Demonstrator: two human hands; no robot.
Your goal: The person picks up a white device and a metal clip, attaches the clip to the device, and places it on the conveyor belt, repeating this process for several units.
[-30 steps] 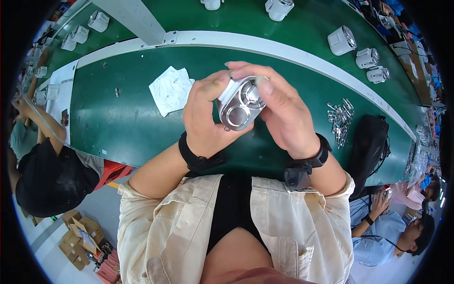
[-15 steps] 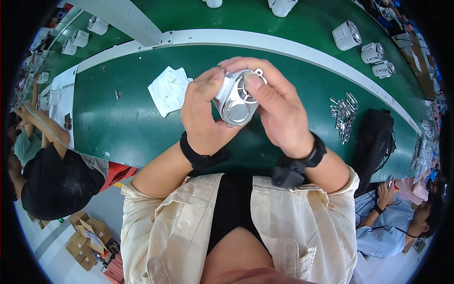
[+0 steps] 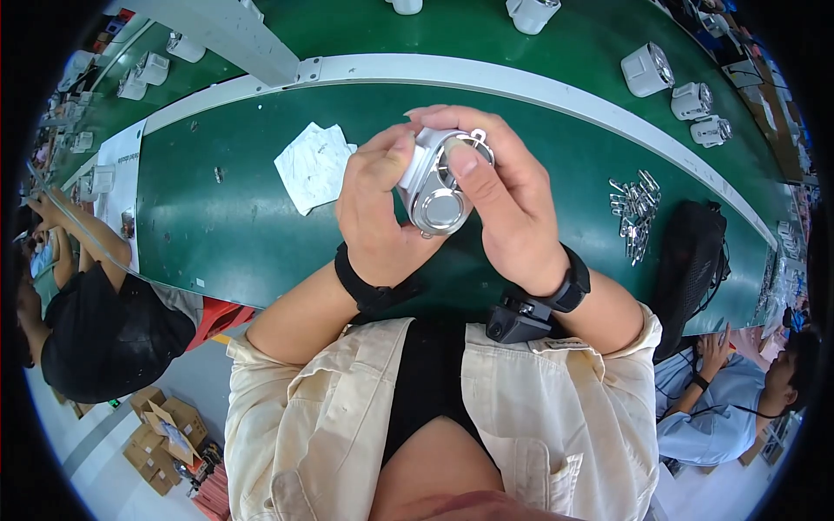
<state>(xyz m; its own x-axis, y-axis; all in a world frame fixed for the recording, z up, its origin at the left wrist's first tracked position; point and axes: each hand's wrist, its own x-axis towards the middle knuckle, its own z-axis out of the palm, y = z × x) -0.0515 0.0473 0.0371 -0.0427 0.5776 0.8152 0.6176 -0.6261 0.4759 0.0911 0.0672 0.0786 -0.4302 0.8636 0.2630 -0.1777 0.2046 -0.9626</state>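
Note:
Above the green worktop I hold a white-and-silver housing with two round faces and a small metal loop at each end. My left hand wraps its left side, thumb on the white upper edge. My right hand curls round the far and right sides, its thumb lying over the upper round face and hiding part of it. The lower round face, a smooth silver disc in a ring, points up toward me. The housing's underside is hidden.
A crumpled white sheet lies left of my hands. To the right are a pile of metal clips and a black bag. Beyond a white rail, several white housings stand on a green surface. People sit on both sides.
My right thumb and wrist have shifted slightly left, and the housing has turned a little. Beyond the rail, the white housings have moved a little to the right.

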